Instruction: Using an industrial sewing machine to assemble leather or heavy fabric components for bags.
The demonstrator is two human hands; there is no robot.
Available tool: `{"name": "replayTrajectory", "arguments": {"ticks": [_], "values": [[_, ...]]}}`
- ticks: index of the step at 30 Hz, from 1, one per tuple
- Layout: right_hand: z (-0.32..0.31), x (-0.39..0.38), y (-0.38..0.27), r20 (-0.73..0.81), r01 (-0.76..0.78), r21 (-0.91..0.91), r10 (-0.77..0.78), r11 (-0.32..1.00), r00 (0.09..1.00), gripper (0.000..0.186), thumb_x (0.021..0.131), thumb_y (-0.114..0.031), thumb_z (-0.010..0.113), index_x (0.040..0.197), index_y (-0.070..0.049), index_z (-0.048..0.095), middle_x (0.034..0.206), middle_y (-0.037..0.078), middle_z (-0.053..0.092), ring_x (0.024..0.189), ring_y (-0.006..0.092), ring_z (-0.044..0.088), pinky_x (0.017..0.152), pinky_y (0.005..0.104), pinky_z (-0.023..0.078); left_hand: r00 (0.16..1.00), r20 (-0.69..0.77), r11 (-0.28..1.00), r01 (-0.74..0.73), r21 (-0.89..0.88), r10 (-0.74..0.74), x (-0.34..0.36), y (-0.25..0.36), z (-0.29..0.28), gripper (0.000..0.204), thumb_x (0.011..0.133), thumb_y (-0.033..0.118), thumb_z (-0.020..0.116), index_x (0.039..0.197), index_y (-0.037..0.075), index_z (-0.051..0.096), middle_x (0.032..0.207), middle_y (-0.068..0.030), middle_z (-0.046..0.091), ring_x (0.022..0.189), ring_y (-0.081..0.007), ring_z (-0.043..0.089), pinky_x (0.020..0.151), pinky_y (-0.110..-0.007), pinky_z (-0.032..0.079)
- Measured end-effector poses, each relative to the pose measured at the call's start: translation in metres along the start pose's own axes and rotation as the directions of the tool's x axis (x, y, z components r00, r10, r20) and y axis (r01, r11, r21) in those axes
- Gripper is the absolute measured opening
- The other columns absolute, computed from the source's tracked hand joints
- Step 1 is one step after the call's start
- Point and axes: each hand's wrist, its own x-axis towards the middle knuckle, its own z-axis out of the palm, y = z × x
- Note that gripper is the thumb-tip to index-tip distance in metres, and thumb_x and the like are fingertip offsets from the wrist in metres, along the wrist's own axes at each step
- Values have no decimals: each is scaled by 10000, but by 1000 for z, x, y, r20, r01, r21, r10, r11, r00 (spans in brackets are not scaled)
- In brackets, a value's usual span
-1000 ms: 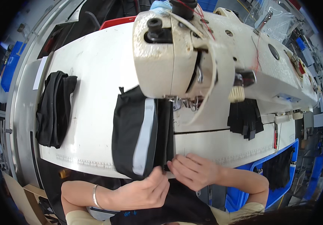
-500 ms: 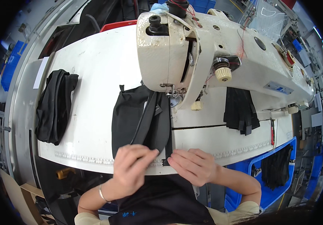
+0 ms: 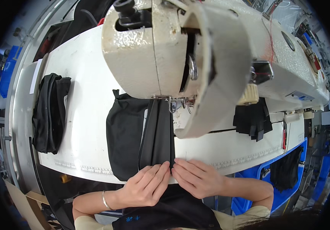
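A black zippered fabric piece (image 3: pixel 124 142) lies on the white table, its far right edge beneath the needle area of the sewing machine (image 3: pixel 130 63). Its zipper (image 3: pixel 142 140) runs lengthwise, left of a smooth fold. Along the right edge lies a narrow black strip (image 3: pixel 172 143). My left hand (image 3: pixel 147 186) is closed, pinching the near right corner of the fabric. Right beside it, my right hand (image 3: pixel 197 179) pinches the near end of the strip at that edge. The fingertips of both hands almost meet and hide the exact grip.
Folded black fabric (image 3: pixel 50 113) lies at the table's left. A stack of black strips (image 3: pixel 253 120) sits right of the machine, near a red-handled tool (image 3: pixel 284 142). A printed ruler (image 3: pixel 245 159) follows the front edge. Below right hangs a blue bin (image 3: pixel 302 168) with black pieces.
My left hand has moved down and right to the corner beside my right hand. The fabric's right side now lies flatter against the strip. The machine looks larger as the view has shifted closer.
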Motion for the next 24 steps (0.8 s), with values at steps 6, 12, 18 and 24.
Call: {"name": "replayTrajectory", "arguments": {"ticks": [6, 12, 18, 24], "values": [[2, -2, 1, -16, 42, 0, -42, 999, 999, 216, 719, -90, 598, 884, 41, 644, 990, 136, 612, 1007, 275, 604, 793, 338, 490, 1000, 2, 1000, -7, 8, 7, 11, -2, 1, 222, 718, 47, 608, 906, -55, 668, 1001, -164, 655, 756, -184, 588, 652, -264, 481], [4, -4, 3, -9, 60, -2, -60, 998, 998, 221, 722, -99, 585, 874, 54, 635, 998, 155, 604, 1016, 298, 588, 800, 352, 487, 1000, -1, 1000, -15, -19, 15, 10, -2, 4, 252, 692, 47, 604, 910, -66, 662, 1009, -179, 648, 754, -187, 587, 639, -259, 480], [1, -4, 1, 15, 58, -10, -58, 998, 998, 231, 725, -111, 580, 880, 49, 640, 1016, 157, 603, 1027, 299, 584, 821, 351, 482, 1000, 12, 997, -4, -83, 5, 10, -4, 4, 298, 651, 55, 609, 914, -75, 657, 1031, -182, 639, 750, -186, 589, 623, -259, 486], [-2, 5, 12, 108, 115, -121, -103, 986, 989, 287, 729, -139, 567, 929, 52, 644, 1078, 164, 595, 1074, 303, 567, 881, 360, 469, 1000, 1, 992, -22, -124, 23, 24, -18, 3, 358, 601, 47, 619, 934, -81, 651, 1059, -185, 623, 746, -190, 586, 619, -259, 503]]}}
